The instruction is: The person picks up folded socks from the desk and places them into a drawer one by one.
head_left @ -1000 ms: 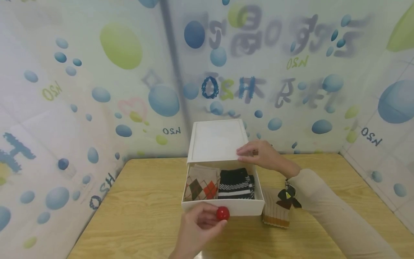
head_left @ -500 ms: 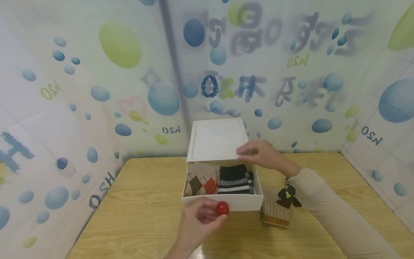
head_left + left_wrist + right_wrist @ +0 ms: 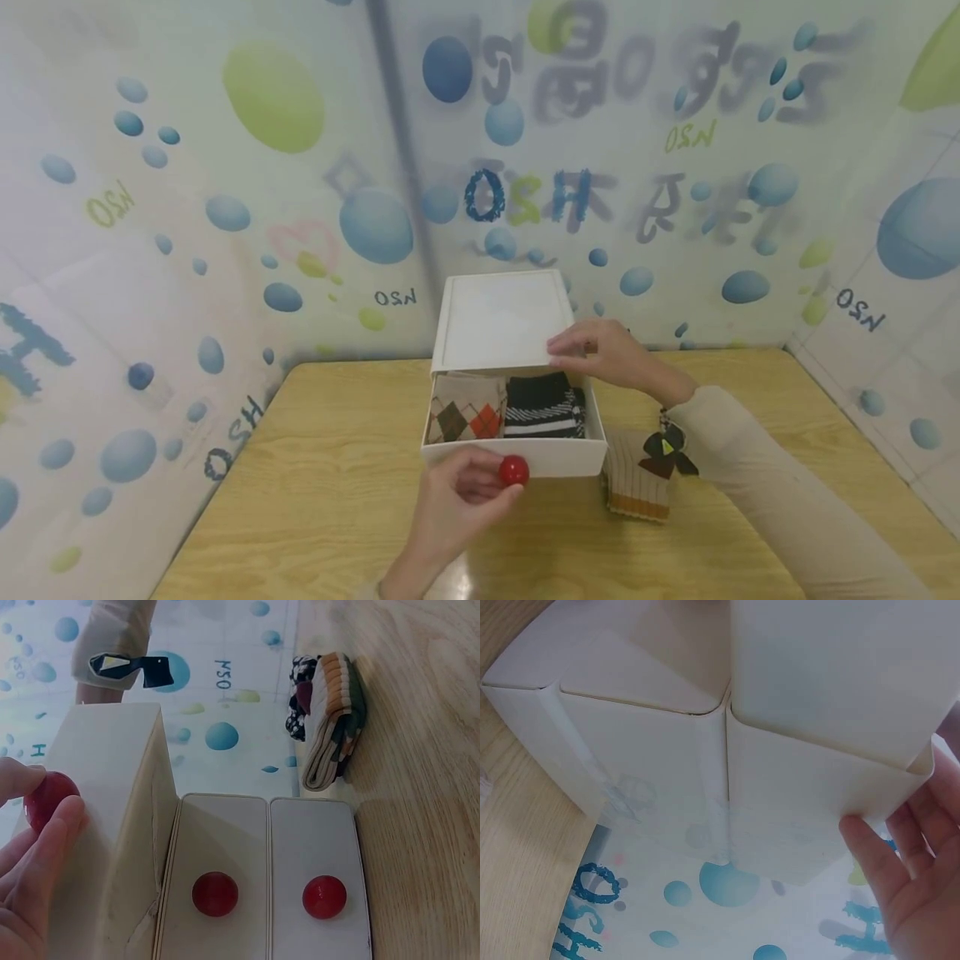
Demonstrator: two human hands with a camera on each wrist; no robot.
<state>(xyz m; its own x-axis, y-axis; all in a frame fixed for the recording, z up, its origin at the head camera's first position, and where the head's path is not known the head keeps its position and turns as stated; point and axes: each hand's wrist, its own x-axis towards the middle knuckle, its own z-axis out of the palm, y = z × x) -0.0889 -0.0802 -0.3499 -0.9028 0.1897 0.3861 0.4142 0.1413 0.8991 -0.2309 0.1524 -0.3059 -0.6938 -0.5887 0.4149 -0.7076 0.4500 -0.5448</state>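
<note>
A white drawer cabinet point(image 3: 502, 321) stands on the table, its top drawer point(image 3: 558, 461) pulled partway out. Between the thumb and fingers of my left hand point(image 3: 450, 500) is the red round knob point(image 3: 513, 470) on that drawer's front. My right hand point(image 3: 618, 357) grips the cabinet's right edge; the right wrist view shows its thumb point(image 3: 870, 844) against the white side. Inside the drawer lie folded argyle socks point(image 3: 467, 408) at left and black-and-white striped socks point(image 3: 542, 408) at right. Two lower drawers with red knobs point(image 3: 215, 893) appear in the left wrist view.
Folded beige ribbed socks point(image 3: 636, 492) with an orange-brown band lie on the wooden table point(image 3: 300, 508), right of the cabinet. A dark bow-like ornament point(image 3: 666, 450) hangs at the right sleeve. A wall point(image 3: 637, 167) with blue and green dots rises behind the table.
The top drawer has slid a little way inward with my left hand on its knob, and less of the socks' depth shows. My right hand stays at the cabinet's edge.
</note>
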